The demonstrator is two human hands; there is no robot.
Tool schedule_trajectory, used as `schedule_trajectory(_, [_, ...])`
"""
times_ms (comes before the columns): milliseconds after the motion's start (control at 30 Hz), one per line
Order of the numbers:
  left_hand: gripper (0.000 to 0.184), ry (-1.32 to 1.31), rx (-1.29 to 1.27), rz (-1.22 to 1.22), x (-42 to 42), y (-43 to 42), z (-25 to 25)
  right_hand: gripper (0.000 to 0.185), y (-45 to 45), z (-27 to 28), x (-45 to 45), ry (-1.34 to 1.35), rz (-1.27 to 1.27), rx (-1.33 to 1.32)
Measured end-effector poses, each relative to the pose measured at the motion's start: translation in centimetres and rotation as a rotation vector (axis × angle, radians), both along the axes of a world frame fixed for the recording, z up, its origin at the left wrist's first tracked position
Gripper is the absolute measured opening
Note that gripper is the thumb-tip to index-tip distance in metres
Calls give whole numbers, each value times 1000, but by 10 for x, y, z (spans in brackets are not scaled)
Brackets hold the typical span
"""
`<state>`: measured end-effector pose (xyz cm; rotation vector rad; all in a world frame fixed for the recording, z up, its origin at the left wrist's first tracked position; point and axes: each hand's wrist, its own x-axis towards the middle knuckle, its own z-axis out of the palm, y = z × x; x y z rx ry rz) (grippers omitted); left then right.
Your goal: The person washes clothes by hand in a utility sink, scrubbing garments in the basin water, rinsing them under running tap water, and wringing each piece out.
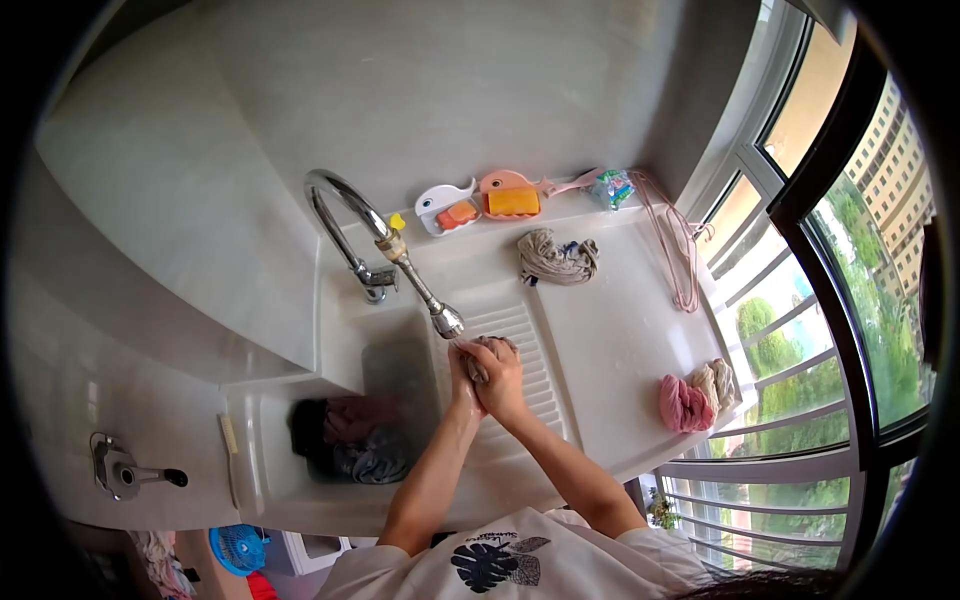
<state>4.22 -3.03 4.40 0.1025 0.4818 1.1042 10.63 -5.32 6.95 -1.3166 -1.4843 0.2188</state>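
Both my hands are pressed together below the faucet head, over the ribbed washboard (535, 385) of the sink. My left hand (464, 385) and my right hand (500, 378) are closed around a small bunched greyish cloth (498, 344), most of it hidden by the fingers. Just above them hangs the chrome faucet (447, 318); whether water is running I cannot tell. To the left, dark clothes (372, 450) lie in the basin (280, 400).
A twisted beige cloth (560, 258) lies on the counter, and pink and beige cloths (690, 402) sit at its right edge. Soap dishes (437, 208), an orange soap bar (513, 203) and pink hangers (685, 260) line the back. A brush (230, 435) rests on the left rim.
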Motion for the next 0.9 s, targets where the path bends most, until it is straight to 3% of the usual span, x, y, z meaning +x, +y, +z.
schedule_trajectory(33, [53,-95,149,-154,-3,5,-5,34,-6,11,1,-20,-6,7])
schedule_trajectory(100, [52,-71,189,-203,-1,11,-13,20,-11,20,0,-61,-43,19])
schedule_trajectory(200, [50,100,156,-142,9,17,-18,18,-25,39,6,-162,-16,-162])
schedule_trajectory(333, [49,377,126,-14,19,10,-16,15,-6,21,8,-92,-30,-203])
schedule_trajectory(433, [48,540,157,58,23,4,-17,17,-2,13,9,20,-72,-131])
schedule_trajectory(500, [48,627,176,89,21,3,-19,17,1,12,10,387,-18,-280])
schedule_trajectory(600, [48,765,221,136,20,2,-18,26,3,20,14,496,-52,-461])
schedule_trajectory(733, [46,998,293,213,23,-3,-17,28,6,5,16,596,-43,-447])
schedule_trajectory(833, [48,1154,310,155,14,-9,-27,29,1,-9,13,637,-78,-482])
schedule_trajectory(900, [51,1448,323,-10,24,-14,-30,29,-5,-29,24,686,-124,-489])
